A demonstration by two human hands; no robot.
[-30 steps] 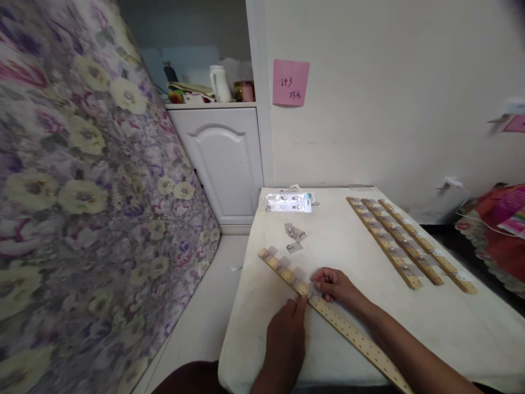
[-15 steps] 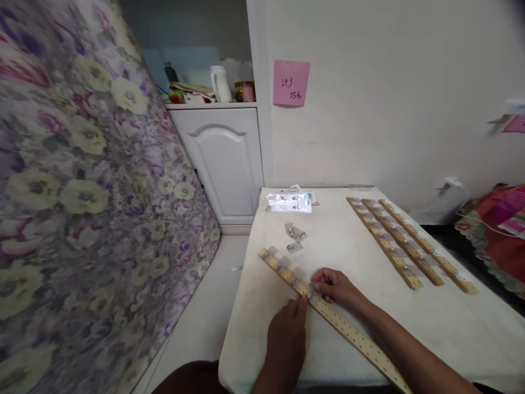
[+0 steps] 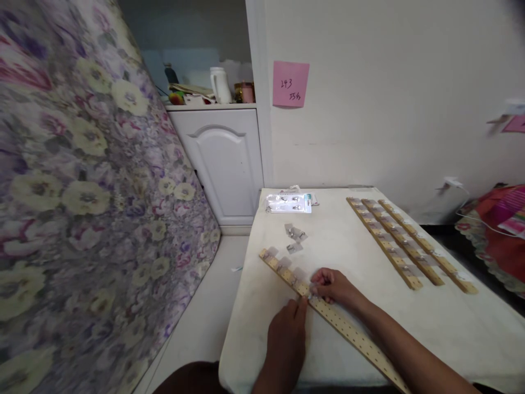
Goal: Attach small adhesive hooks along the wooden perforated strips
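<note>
A long perforated wooden strip [image 3: 348,334] lies diagonally across the near part of the white table [image 3: 451,328]. Clear adhesive hooks sit along its far end [image 3: 275,263]. My left hand [image 3: 286,342] rests on the strip's near edge, its fingertips pressing beside a small clear hook [image 3: 310,296]. From the far side, my right hand [image 3: 334,287] has its fingers curled and pinched on that same hook. Both hands meet at the middle of the strip.
Loose clear hooks [image 3: 295,235] and a blister pack [image 3: 288,202] lie further back on the table. Three finished wooden strips [image 3: 404,246] lie side by side at the right. A floral mattress [image 3: 82,191] leans at the left, with a white cabinet [image 3: 221,158] behind.
Almost nothing differs. My right hand's fingers have tightened slightly on the hook; the strip and my left hand stay in place.
</note>
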